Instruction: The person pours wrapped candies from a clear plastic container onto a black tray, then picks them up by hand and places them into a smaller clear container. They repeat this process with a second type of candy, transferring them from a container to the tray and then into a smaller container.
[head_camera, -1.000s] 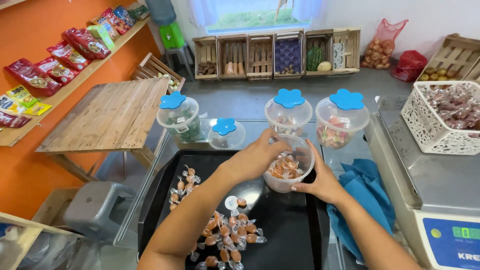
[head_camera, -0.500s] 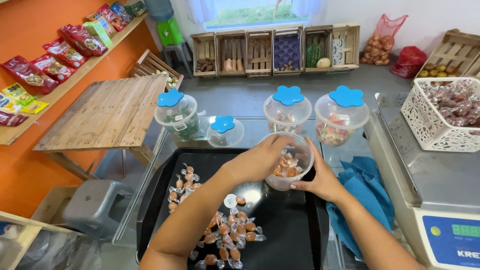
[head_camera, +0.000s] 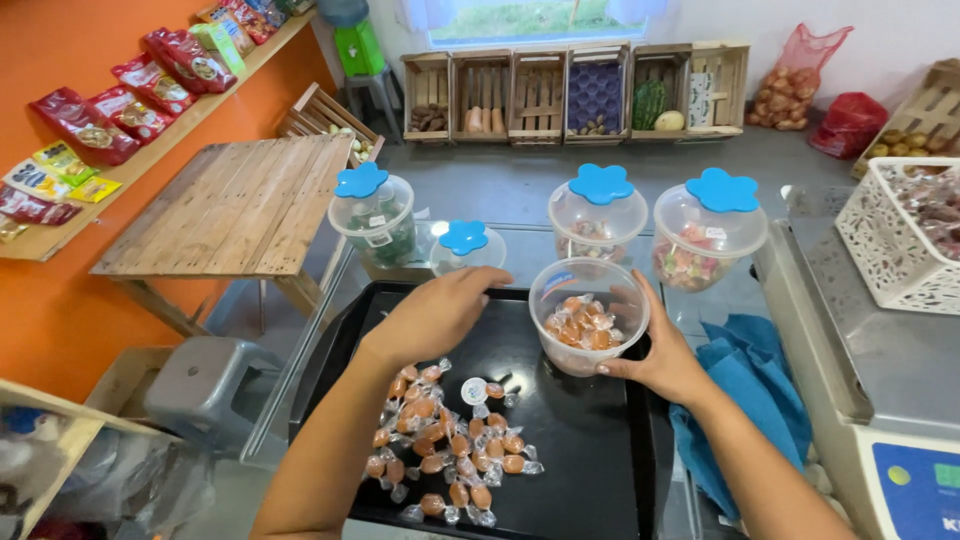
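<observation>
right hand cupped around clear plastic candy jar on black tray; left hand empty, fingers loosely apart, above wrapped caramels. likely light, smooth, a bit slippery; best gripped around the wall.

Glass counter: black tray, lidded candy jars, blue cloth, scale
</observation>
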